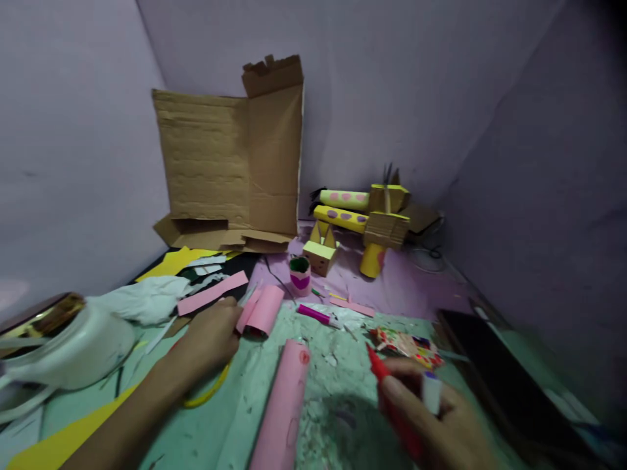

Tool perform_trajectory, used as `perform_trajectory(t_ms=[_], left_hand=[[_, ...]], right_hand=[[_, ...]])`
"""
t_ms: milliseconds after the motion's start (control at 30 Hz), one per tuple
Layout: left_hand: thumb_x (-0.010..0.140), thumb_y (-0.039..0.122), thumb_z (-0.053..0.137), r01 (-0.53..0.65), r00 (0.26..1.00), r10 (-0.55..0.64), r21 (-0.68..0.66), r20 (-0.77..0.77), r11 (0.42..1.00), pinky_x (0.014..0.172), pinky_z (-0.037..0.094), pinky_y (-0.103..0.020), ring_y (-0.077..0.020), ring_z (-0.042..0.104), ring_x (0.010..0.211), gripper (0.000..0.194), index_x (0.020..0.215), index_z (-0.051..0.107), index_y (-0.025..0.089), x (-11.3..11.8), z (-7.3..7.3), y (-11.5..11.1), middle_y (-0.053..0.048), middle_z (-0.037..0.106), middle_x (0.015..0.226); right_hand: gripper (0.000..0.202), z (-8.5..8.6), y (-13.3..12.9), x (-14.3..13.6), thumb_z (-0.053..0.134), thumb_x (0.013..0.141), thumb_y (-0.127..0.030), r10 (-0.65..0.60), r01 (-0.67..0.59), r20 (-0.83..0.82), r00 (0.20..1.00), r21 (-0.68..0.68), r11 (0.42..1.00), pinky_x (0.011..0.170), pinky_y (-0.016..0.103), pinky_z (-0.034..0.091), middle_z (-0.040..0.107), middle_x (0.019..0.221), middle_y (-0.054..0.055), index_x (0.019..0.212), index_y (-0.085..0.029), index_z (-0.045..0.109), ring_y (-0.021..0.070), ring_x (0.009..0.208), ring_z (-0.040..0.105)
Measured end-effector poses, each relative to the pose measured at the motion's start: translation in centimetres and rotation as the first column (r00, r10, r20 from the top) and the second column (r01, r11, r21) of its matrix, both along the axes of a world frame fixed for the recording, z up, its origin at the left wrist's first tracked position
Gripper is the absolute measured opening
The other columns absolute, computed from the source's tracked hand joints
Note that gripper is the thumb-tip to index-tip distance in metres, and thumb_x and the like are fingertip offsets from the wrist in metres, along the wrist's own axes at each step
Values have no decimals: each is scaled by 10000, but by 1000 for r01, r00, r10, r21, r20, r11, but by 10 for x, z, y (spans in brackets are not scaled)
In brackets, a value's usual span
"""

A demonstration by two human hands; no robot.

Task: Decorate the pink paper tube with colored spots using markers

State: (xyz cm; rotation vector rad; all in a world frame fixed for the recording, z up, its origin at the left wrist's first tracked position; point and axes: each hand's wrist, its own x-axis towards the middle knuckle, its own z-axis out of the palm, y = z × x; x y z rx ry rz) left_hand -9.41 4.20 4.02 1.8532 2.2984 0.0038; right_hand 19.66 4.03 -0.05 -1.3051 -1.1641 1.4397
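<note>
My left hand (215, 329) reaches over the left side of the table, fingers curled at the edge of a short pink paper roll (267, 310); its fingertips are partly hidden. A yellow loop (210, 391) shows beneath that wrist. In my right hand (435, 418) is a red marker (379, 369), tip pointing up and left. A white piece with a purple end (431, 391) sticks out between the same hand's fingers. Between my hands lies a long pink tube (281, 411) with a red mark near its far end and faint outlines along it.
A purple marker (316, 314), a decorated pink cup (300, 277) and a small box with pointed ears (321, 251) stand or lie farther back. Yellow cardboard giraffe-like figures (362, 219) and open cardboard (235, 163) lean behind. A white pitcher (83, 346) sits left; a dark slab (509, 378) right.
</note>
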Motion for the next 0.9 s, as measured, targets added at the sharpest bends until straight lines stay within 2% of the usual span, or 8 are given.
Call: perform_trajectory(t_ms=[233,367,433,467,533,600,700,900], left_hand=[[746,201,493,2,1000,-2,14,11,1000,629,434,-328,-290,645,813,155,760,648,204,-15,4,-1,-115,677,906],[780,309,506,-235,961,168,331,219,914,702,468,-346,-270,619,845,167,835,640,227,-9,25,-16,-71,679,910],[723,373,583,-447,741,158,303,653,842,595,483,-307,-207,602,666,177,829,628,239,10,28,-25,-14,658,731],[677,377,623,-470,530,91,203,843,859,520,473,-286,-174,572,560,197,807,621,228,22,26,-29,3,633,653],[597,333,716,-424,110,84,-30,990,905,455,455,-240,-131,548,494,236,761,625,191,48,18,-34,12,611,588],[490,267,813,-391,-149,128,-178,980,903,420,436,-191,-93,528,450,300,693,625,152,69,8,-36,24,581,514],[396,259,894,-352,-295,132,-236,946,906,388,420,-149,-60,504,401,381,613,613,120,83,1,-38,24,578,462],[449,326,898,-284,-277,114,-195,954,939,350,415,-148,-71,513,342,403,630,603,120,84,-2,-42,-3,615,431]], right_hand=[[316,24,-9,-29,716,666,-489,38,-39,21,999,55,998,399,226,339,525,479,-23,690,-176,675,102,404,425],[206,17,-15,-30,678,715,-394,90,-107,98,991,182,977,450,232,363,552,518,-21,697,-189,682,114,459,467],[157,16,-19,-32,662,740,-342,73,-139,202,977,332,933,462,240,384,600,548,-9,704,-192,689,125,475,505],[129,16,-20,-33,660,753,-309,57,-164,253,966,425,890,472,243,404,630,571,0,717,-190,694,131,486,535],[68,15,-23,-34,658,766,-228,20,-216,306,952,624,751,486,236,440,668,604,14,759,-174,699,132,497,581],[52,14,-24,-35,655,761,-151,2,-248,303,953,776,580,473,221,450,668,599,27,795,-143,693,126,487,596],[65,10,-25,-36,645,750,-99,-12,-262,298,955,856,447,449,216,442,653,580,41,801,-117,681,124,470,585],[79,9,-24,-40,627,759,-73,-20,-266,302,953,867,423,449,216,435,643,566,38,798,-119,678,120,472,568]])
